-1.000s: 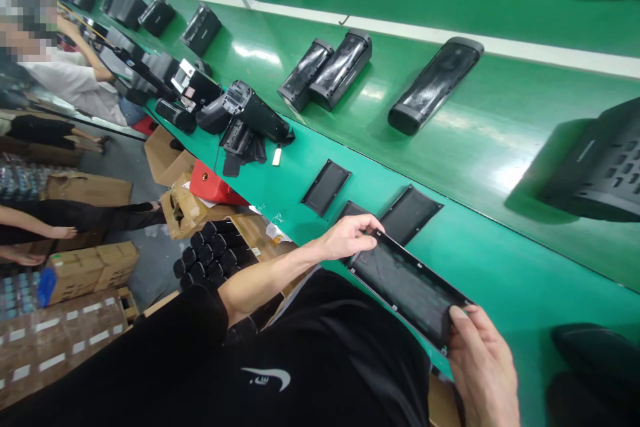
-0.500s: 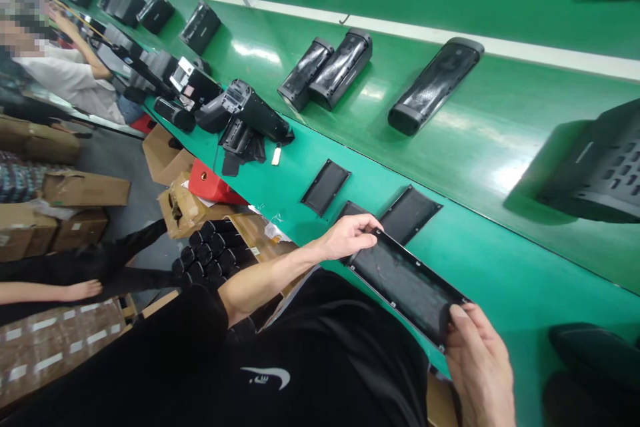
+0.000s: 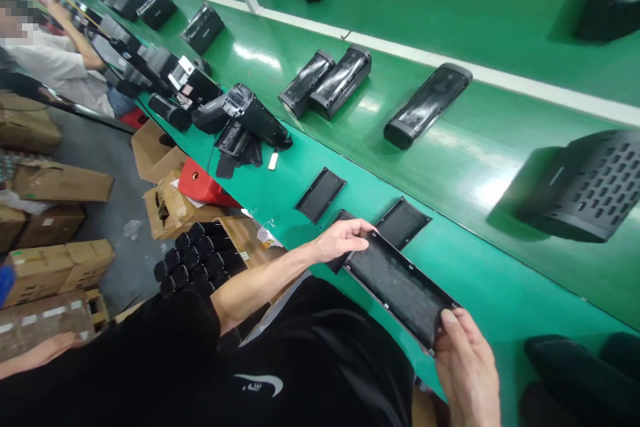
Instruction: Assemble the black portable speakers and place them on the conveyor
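Note:
A long black rectangular panel (image 3: 400, 290), with small tabs along its raised edges, is held between my two hands above the green work surface. My left hand (image 3: 345, 240) grips its far-left end, thumb on the inner face. At the near-right end, my right hand (image 3: 465, 353) pinches the panel, thumb on top and fingers around the edge. Another black panel (image 3: 403, 221) lies flat just beyond it, and a smaller-looking one (image 3: 321, 194) rests farther left. A further dark panel (image 3: 340, 260) is partly hidden behind my left hand.
Black speaker-like units (image 3: 427, 105) stand on the green conveyor (image 3: 480, 200) beyond the table. Several housings (image 3: 250, 113) are piled at left. Cartons (image 3: 165, 207), a red stool (image 3: 200, 183) and a box of black cylinders (image 3: 200, 257) are below. A co-worker (image 3: 60, 60) is farther left.
My view has shifted slightly. Both hands keep the same hold on the panel. On the conveyor, units appear slightly displaced, and another person's hand at lower left has moved left and down.

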`<state>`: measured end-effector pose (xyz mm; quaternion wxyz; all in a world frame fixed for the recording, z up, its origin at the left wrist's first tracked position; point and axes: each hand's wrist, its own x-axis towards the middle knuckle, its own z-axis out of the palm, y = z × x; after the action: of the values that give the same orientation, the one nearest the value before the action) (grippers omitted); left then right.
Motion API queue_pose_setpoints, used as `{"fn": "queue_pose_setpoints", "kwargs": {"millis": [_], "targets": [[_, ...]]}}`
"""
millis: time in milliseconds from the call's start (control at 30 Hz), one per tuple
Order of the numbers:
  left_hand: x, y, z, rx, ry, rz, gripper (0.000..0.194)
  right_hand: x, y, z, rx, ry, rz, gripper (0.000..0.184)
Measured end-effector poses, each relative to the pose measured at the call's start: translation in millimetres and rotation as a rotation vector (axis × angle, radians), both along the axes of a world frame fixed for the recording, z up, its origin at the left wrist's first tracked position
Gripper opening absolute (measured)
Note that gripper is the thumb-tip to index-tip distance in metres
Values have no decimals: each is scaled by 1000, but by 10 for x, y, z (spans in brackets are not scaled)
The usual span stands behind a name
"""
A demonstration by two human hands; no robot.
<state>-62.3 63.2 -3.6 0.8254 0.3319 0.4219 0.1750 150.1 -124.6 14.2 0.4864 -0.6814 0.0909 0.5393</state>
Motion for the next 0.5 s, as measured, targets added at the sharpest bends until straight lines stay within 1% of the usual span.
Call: {"fn": "queue_pose_setpoints", "kwargs": {"millis": [67, 167, 233, 267, 300, 333, 400, 467, 500], "targets": [[0, 7, -77, -104, -90, 100, 66, 17, 88, 47, -4, 24, -34, 60], [30, -50, -199, -201, -300, 230, 96, 25, 271, 76, 43, 59, -37, 58], [90, -125, -249, -204, -434, 251, 110, -10, 423, 59, 108, 59, -13, 54], [131, -160, -259, -199, -480, 239, 112, -43, 502, 42, 142, 55, -1, 52], [177, -185, -260, -189, -511, 221, 110, -81, 581, 21, 177, 47, 12, 50], [223, -195, -256, -175, -531, 207, 103, -117, 658, -4, 210, 39, 31, 48], [296, -156, -241, -139, -559, 215, 83, -153, 817, -66, 272, 39, 109, 44], [315, -45, -234, -106, -590, 291, 68, -91, 1027, -146, 331, 83, 264, 41], [299, 29, -234, -95, -603, 344, 64, -20, 1176, -192, 350, 92, 349, 41]]}}
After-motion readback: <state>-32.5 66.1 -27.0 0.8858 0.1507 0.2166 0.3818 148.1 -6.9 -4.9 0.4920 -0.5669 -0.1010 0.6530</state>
